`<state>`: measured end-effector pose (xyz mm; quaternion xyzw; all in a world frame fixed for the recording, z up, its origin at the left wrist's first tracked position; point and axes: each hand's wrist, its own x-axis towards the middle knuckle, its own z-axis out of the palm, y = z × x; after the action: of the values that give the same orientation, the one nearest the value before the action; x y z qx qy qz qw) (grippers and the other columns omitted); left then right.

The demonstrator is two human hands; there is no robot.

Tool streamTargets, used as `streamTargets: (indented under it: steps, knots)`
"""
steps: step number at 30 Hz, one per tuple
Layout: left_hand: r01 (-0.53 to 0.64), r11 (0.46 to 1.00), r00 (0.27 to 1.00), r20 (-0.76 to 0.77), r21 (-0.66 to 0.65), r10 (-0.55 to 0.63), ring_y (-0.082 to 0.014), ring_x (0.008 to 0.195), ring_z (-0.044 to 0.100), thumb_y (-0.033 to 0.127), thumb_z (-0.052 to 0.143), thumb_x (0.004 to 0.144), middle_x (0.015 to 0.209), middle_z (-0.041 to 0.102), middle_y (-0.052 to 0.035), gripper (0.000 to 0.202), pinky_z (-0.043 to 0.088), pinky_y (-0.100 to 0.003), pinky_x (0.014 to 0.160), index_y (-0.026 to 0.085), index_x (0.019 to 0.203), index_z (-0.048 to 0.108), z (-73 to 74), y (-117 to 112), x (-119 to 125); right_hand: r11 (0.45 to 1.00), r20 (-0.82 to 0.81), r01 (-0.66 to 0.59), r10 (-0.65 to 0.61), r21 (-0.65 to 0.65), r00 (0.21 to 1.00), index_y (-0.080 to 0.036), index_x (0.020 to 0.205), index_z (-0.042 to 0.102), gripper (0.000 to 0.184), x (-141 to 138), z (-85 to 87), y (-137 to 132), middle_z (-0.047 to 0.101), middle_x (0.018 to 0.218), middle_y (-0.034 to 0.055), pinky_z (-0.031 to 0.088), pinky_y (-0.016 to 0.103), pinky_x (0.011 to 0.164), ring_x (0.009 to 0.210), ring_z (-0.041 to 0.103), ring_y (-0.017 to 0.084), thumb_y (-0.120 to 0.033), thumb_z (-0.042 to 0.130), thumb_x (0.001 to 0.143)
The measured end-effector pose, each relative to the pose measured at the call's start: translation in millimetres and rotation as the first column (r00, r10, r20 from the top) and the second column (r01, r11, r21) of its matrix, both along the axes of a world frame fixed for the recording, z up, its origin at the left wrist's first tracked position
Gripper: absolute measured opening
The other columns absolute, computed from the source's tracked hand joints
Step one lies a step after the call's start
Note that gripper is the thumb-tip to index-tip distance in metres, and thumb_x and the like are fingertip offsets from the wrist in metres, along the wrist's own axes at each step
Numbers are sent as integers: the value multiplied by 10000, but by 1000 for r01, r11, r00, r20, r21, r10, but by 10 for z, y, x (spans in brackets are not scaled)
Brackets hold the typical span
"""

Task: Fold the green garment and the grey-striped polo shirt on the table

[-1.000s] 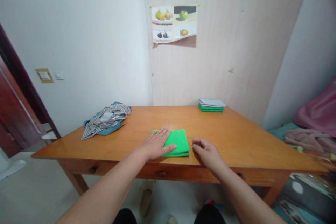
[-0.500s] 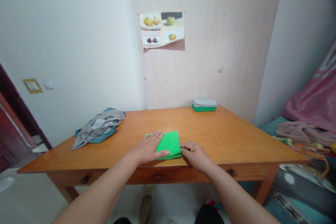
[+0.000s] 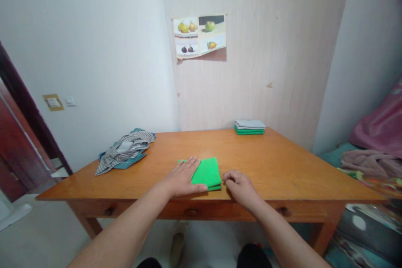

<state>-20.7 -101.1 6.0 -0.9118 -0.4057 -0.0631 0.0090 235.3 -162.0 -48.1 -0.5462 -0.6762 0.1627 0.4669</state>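
A: How far along are things looking?

B: Perhaps around midway, I am judging. Near the far right corner of the table, a tidy stack is sitting, a grey cloth topping folded green layers. Toward the far left corner, a loose heap is lying: a striped garment is sprawling over a blue cloth, both crumpling, so those are looking undone.

A: And the piece being handled?

B: The green cloth is lying close to the table's near edge, around the middle. It is already forming a flat, layered square; whether every fold is in place, I am not able to tell.

A: What is the left hand doing?

B: It is spreading wide, palm down, covering the left part of the green cloth and touching without grasping.

A: And the right hand?

B: It is staying out of contact, seemingly, just beside the cloth's right edge. Its fingers are curling loosely inward against the thumb, and no fabric is showing between them.
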Motion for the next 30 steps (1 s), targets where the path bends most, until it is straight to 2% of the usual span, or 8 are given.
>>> streamTargets:
  steps: [5, 9, 13, 19, 24, 30]
  knots:
    - [8, 1000, 1000, 13, 24, -8, -346, 1499, 170, 900, 503, 682, 1631, 162, -161, 1188, 144, -515, 1197, 214, 1588, 155, -13, -14, 19, 1000, -50, -3, 3, -12, 999, -220, 749, 649, 194, 18, -9, -2, 692, 808, 41, 456, 316, 756, 808, 625, 202, -243, 457, 754]
    - [42, 997, 999, 22, 71, -44, -343, 1491, 203, 877, 498, 719, 1624, 198, -159, 1126, 154, -538, 1196, 205, 1575, 211, -16, -65, -11, 1000, -95, 7, -9, -17, 995, -217, 776, 665, 210, 42, -18, -7, 701, 816, 41, 462, 318, 758, 816, 631, 207, -275, 464, 756]
    - [90, 982, 992, 67, 165, -103, -312, 1471, 277, 757, 488, 842, 1601, 293, -136, 914, 203, -518, 1197, 211, 1549, 293, -42, -152, -98, 999, -114, 19, -23, -41, 993, -213, 790, 677, 223, 51, -4, -29, 707, 817, 38, 464, 311, 734, 778, 625, 198, -295, 472, 758]
    - [102, 966, 985, 114, 239, -132, -268, 1434, 364, 461, 484, 950, 1552, 397, -128, 586, 262, -462, 1204, 164, 1454, 458, -105, -258, -176, 995, -100, 46, -55, -92, 993, -209, 843, 694, 249, 42, 26, -39, 708, 812, 35, 476, 312, 740, 803, 634, 205, -322, 482, 779]
    - [75, 965, 982, 152, 250, -115, -246, 1428, 377, 289, 496, 894, 1534, 430, -107, 544, 251, -443, 1217, 163, 1424, 499, -138, -299, -167, 994, -67, 37, -44, -101, 997, -208, 862, 704, 261, 48, 50, -63, 716, 836, 42, 488, 325, 746, 815, 641, 210, -326, 483, 789]
    - [75, 975, 976, 187, 209, -115, -245, 1419, 391, 262, 480, 898, 1525, 448, -84, 514, 260, -452, 1216, 186, 1405, 517, -171, -265, -191, 995, -121, -41, 30, -90, 992, -231, 826, 713, 241, 38, 30, -112, 676, 730, 23, 504, 311, 661, 744, 637, 201, -329, 496, 786]
